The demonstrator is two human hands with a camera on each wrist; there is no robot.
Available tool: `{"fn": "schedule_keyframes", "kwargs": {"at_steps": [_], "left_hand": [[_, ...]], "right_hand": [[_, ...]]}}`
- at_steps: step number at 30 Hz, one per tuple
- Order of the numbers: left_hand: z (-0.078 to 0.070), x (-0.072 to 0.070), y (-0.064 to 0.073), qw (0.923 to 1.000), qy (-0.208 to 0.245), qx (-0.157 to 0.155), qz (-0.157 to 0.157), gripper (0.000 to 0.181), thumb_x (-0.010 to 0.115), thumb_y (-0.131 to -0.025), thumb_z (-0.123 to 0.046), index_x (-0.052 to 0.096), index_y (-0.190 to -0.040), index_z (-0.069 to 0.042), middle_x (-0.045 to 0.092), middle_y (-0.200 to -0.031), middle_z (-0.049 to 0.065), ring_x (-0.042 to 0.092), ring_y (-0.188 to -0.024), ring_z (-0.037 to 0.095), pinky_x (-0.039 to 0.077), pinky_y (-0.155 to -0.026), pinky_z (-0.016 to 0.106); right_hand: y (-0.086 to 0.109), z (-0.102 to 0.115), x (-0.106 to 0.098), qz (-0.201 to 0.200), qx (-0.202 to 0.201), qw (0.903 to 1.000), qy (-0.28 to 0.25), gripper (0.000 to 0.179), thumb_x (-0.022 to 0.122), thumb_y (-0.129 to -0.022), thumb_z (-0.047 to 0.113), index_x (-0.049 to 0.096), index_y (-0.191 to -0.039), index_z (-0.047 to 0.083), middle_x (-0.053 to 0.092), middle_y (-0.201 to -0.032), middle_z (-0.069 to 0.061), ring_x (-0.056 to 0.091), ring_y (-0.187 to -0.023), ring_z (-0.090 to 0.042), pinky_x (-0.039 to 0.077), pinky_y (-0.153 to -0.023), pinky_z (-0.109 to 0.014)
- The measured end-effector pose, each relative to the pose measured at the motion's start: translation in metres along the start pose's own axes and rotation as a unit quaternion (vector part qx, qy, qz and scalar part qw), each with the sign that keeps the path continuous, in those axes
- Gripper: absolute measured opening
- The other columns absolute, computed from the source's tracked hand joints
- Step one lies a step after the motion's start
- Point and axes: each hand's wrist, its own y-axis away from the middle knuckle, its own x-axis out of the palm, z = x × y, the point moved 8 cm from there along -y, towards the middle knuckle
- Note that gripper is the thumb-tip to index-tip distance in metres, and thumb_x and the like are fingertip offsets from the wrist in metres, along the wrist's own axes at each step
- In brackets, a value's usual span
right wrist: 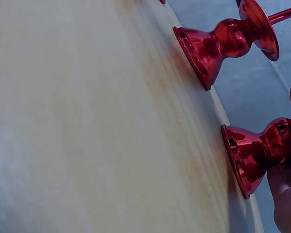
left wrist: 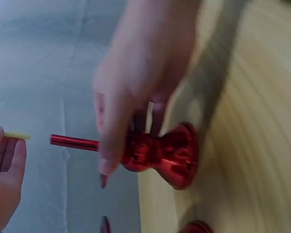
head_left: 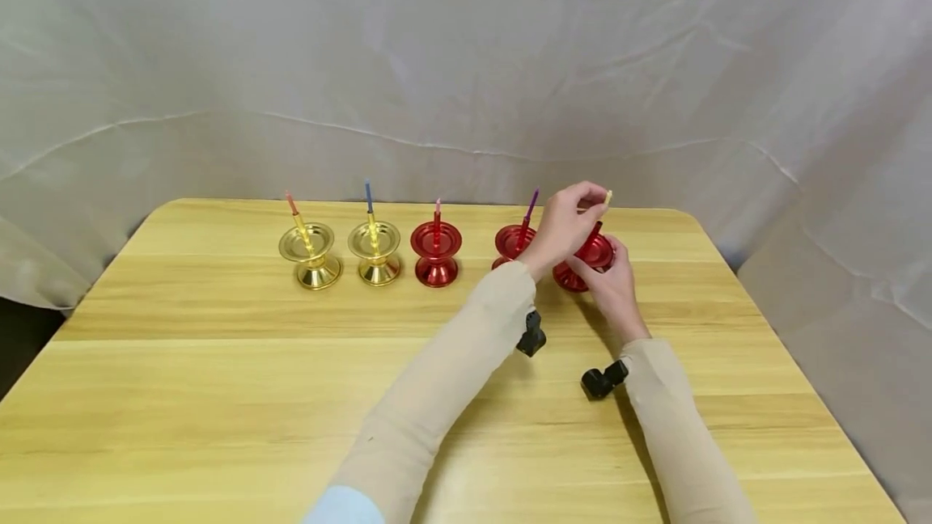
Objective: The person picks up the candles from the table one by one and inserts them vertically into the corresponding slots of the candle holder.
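Observation:
My left hand (head_left: 559, 226) pinches a short pale yellow candle (left wrist: 18, 136) between thumb and fingers. In the left wrist view it points at the top of the thin red tube (left wrist: 75, 142) of a red metal candle holder, with a gap between them. My right hand (head_left: 617, 289) grips that red candle holder (left wrist: 177, 155) round its dish and upper body. The holder's base stands on the table. Just left of it is another red candle holder (right wrist: 228, 41) with a purple candle (head_left: 534, 202), partly hidden behind my left hand in the head view.
Farther left stand a red candle holder (head_left: 437, 272) with a pink candle, a gold candle holder (head_left: 379, 269) with a blue candle and another gold candle holder (head_left: 319, 272) with a reddish candle. All are near the back edge of the wooden table (head_left: 240, 395). A pale curtain (head_left: 437, 63) hangs behind.

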Motion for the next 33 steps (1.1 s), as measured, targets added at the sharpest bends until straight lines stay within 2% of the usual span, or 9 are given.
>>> {"fn": "schedule_keyframes", "kwargs": {"at_steps": [4,8,14,19,27,33], "left_hand": [[-0.001,-0.002,-0.003,0.9999,0.014,-0.003,-0.005,0.019,0.060,-0.095,-0.005,0.066,-0.111,0.002,0.067,-0.104,0.010,0.062,-0.093,0.014,0.047,-0.078,0.010],[0.003,0.000,-0.005,0.9998,0.008,-0.016,0.004,0.019,0.060,-0.095,-0.005,0.066,-0.111,0.001,0.067,-0.104,0.010,0.061,-0.093,0.013,0.047,-0.076,0.011],[0.011,0.006,-0.006,0.9993,-0.020,-0.024,0.019,0.020,0.060,-0.095,-0.008,0.066,-0.113,-0.001,0.068,-0.105,0.009,0.061,-0.094,0.014,0.047,-0.077,0.011],[0.012,0.008,-0.009,0.9987,-0.039,-0.026,0.021,0.019,0.060,-0.095,-0.008,0.067,-0.112,-0.002,0.068,-0.105,0.008,0.061,-0.093,0.013,0.047,-0.076,0.011],[0.012,0.017,-0.008,0.9917,-0.124,-0.015,0.030,0.018,0.060,-0.095,-0.005,0.068,-0.111,-0.002,0.068,-0.103,0.007,0.061,-0.092,0.014,0.045,-0.077,0.010],[0.020,0.016,-0.005,0.9930,-0.115,-0.023,0.014,0.016,0.061,-0.095,-0.005,0.068,-0.109,-0.001,0.069,-0.101,0.008,0.062,-0.092,0.016,0.046,-0.077,0.011]], "right_hand": [[0.002,-0.002,0.001,0.001,0.007,1.0000,0.000,0.083,0.074,-0.085,0.027,0.024,-0.147,0.002,0.040,-0.143,-0.018,0.041,-0.128,-0.027,0.035,-0.108,-0.039],[0.001,-0.002,0.001,0.000,0.005,1.0000,-0.005,0.082,0.074,-0.085,0.026,0.025,-0.146,0.002,0.040,-0.143,-0.018,0.041,-0.128,-0.026,0.035,-0.108,-0.038],[0.001,-0.004,0.001,0.001,0.005,1.0000,-0.006,0.083,0.074,-0.086,0.025,0.023,-0.147,0.001,0.039,-0.143,-0.018,0.041,-0.128,-0.027,0.035,-0.108,-0.038],[0.000,-0.001,0.002,-0.001,-0.002,0.9999,-0.016,0.083,0.074,-0.084,0.024,0.025,-0.147,0.001,0.041,-0.142,-0.018,0.042,-0.127,-0.026,0.036,-0.107,-0.037],[0.001,0.000,0.001,-0.005,-0.010,0.9996,-0.026,0.079,0.072,-0.086,0.020,0.025,-0.146,0.001,0.042,-0.140,-0.018,0.044,-0.125,-0.025,0.036,-0.106,-0.036],[0.000,0.001,0.003,0.001,-0.006,0.9997,-0.025,0.079,0.071,-0.086,0.017,0.024,-0.147,0.001,0.040,-0.143,-0.018,0.042,-0.126,-0.026,0.036,-0.106,-0.036]]}}
